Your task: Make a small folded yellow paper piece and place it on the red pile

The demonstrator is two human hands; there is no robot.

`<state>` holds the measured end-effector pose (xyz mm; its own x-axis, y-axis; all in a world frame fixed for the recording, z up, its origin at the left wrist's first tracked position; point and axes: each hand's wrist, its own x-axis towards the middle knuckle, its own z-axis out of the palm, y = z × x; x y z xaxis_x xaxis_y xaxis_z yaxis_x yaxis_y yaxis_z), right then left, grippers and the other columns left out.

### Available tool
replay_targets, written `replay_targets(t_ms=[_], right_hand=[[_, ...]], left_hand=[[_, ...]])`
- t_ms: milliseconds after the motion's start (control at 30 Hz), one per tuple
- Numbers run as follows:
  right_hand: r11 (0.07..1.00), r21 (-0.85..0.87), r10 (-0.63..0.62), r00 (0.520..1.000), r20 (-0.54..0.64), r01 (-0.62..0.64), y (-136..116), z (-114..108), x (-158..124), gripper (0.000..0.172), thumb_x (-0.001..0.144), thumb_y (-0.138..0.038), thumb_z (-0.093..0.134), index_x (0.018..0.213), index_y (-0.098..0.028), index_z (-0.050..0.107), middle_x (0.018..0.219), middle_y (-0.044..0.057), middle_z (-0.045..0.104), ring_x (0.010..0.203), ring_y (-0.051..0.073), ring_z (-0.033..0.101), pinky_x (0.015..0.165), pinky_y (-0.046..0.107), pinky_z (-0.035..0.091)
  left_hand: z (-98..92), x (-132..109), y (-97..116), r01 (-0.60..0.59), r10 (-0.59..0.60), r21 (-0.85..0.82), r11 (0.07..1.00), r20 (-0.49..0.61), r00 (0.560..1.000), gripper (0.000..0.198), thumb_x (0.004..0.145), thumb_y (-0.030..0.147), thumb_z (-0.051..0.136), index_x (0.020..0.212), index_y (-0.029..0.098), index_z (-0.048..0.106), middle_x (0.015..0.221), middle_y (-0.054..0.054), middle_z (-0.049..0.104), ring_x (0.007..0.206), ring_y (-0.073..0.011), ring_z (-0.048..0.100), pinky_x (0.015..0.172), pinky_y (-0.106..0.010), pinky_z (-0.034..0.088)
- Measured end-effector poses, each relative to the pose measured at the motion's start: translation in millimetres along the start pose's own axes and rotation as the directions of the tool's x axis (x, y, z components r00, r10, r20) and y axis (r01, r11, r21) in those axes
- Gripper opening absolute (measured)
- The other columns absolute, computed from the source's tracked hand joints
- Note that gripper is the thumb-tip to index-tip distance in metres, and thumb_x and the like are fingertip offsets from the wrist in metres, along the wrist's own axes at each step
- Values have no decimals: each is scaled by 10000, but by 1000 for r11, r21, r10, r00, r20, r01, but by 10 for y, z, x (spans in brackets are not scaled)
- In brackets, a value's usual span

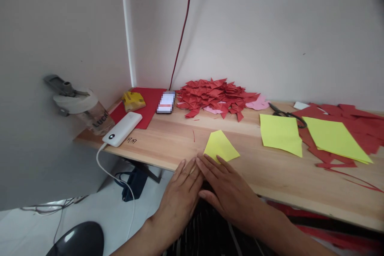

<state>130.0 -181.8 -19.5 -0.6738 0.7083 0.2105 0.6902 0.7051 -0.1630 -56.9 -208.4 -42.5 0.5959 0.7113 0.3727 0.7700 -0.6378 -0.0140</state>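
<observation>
A folded piece of yellow paper (pixel 221 146) lies on the wooden table (pixel 168 140) near its front edge. My right hand (pixel 223 184) rests flat at the paper's lower side, its fingertips touching it. Beside it, my left hand (pixel 184 188) lies with fingers outstretched at the table edge, its fingertips meeting those of my right hand. Neither hand grips anything. Farther right are a yellow sheet (pixel 280 134) and several stacked yellow sheets (pixel 336 138).
Folded red paper pieces (pixel 216 94) are heaped against the wall. Black scissors (pixel 288 115) lie partly under a yellow sheet, near red scraps (pixel 354 124). At left are a phone (pixel 166 102), a white power bank (pixel 122 129) with a hanging cable, and a bottle (pixel 90 112).
</observation>
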Motion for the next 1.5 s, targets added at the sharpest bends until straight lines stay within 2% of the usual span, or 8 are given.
replay_targets(t_ms=[333, 633, 900, 1133, 1233, 1333, 1400, 1500], right_hand=[[987, -12, 159, 984, 80, -159, 401, -20, 110, 581, 966, -371, 411, 1464, -73, 378, 1513, 137, 374, 1420, 231, 326, 1163, 473, 276], [981, -4, 194, 981, -2, -194, 388, 81, 6, 621, 957, -396, 413, 1497, -103, 327, 1521, 152, 365, 1428, 238, 310, 1156, 485, 287], [995, 2, 96, 994, -44, -96, 216, 88, -160, 673, 917, -388, 498, 1517, -161, 294, 1512, 124, 397, 1415, 230, 340, 1141, 466, 316], [1000, -6, 18, 976, -217, -20, 95, 162, -268, 388, 951, -138, 445, 1267, -286, 614, 1373, 9, 582, 1312, 192, 491, 1116, 467, 320], [1000, 23, -11, 950, -312, 19, 83, 107, -269, 386, 958, -131, 456, 1245, -325, 625, 1261, -15, 667, 1237, 157, 559, 1105, 424, 326], [999, 24, -21, 912, -409, 34, 81, -11, -267, 364, 955, -150, 480, 1237, -324, 632, 1300, -11, 641, 1285, 163, 513, 1085, 402, 346], [998, 24, -47, 896, -441, 64, 76, -77, -271, 355, 953, -149, 482, 1218, -321, 644, 1351, -14, 601, 1345, 174, 444, 1093, 409, 341], [993, 29, -88, 888, -451, 113, 61, -99, -281, 363, 953, -150, 479, 1231, -324, 633, 1400, -17, 556, 1397, 183, 366, 1106, 427, 332]], left_hand=[[-74, -160, -41, -28, 6, -227, 974, -95, 995, 522, 866, 17, 426, 1368, 155, 467, 1379, -92, 557, 1385, -221, 399, 1133, -476, 387], [-57, -142, -23, 211, -306, -390, 897, -202, 930, 375, 884, 76, 496, 1233, 192, 568, 1152, -80, 657, 1155, -210, 551, 1005, -425, 475], [6, -94, -12, 60, -136, -299, 952, -243, 961, 355, 876, 69, 538, 1201, 198, 596, 1159, -67, 660, 1160, -217, 524, 1007, -426, 448], [-48, -31, 38, -31, -158, -458, 888, -369, 916, 274, 848, 58, 590, 1073, 203, 648, 957, -32, 685, 977, -171, 567, 901, -350, 476], [-136, 16, 100, 26, -270, -676, 736, -259, 927, 267, 866, 129, 587, 1114, 217, 636, 1000, -53, 671, 978, -176, 586, 873, -331, 496], [-225, 95, 113, 239, -506, -921, 308, 54, 861, 303, 938, 316, 494, 1205, 191, 564, 1119, -107, 643, 989, -194, 621, 858, -339, 522], [-270, 166, 101, 335, -501, -942, 12, 284, 817, 441, 969, 410, 401, 1353, 198, 441, 1195, -136, 616, 970, -196, 643, 811, -334, 541], [-306, 277, 96, 420, -349, -878, -229, 477, 807, 490, 921, 450, 506, 1355, 225, 479, 1130, -118, 652, 905, -189, 650, 754, -302, 539]])
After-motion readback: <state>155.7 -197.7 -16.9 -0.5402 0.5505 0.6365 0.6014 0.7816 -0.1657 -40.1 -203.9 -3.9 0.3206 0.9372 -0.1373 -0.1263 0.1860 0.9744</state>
